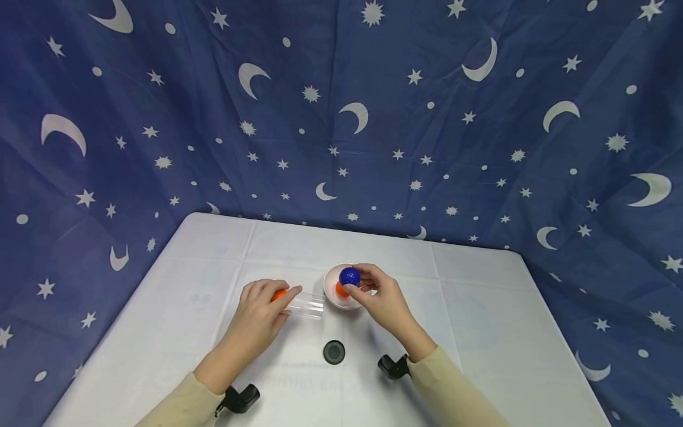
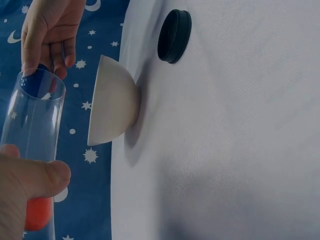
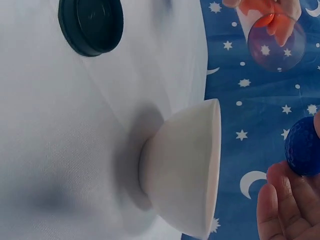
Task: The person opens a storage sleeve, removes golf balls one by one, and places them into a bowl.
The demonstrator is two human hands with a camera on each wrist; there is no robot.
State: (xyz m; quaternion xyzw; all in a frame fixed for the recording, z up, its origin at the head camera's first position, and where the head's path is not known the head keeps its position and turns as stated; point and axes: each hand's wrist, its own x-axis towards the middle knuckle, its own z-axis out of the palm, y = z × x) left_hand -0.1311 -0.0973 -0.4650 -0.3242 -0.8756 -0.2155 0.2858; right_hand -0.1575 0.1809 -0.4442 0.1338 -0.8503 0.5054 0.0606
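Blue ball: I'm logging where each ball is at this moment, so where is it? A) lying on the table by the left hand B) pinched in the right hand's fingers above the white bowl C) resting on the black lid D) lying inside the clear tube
B: the right hand pinches the blue ball over the white bowl.

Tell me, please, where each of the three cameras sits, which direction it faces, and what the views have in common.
Head: sits above, looks forward and down at the table; shows both forearms, the left hand gripping a clear tube, the right hand pinching a blue ball over the white bowl.
Left wrist: sits low, looks along the tube toward the bowl; shows the left thumb and the right hand's fingers.
Right wrist: sits low beside the bowl, looks past it to the tube; shows the right hand's fingertips.
Shared: all three show the bowl, the tube and the black lid.
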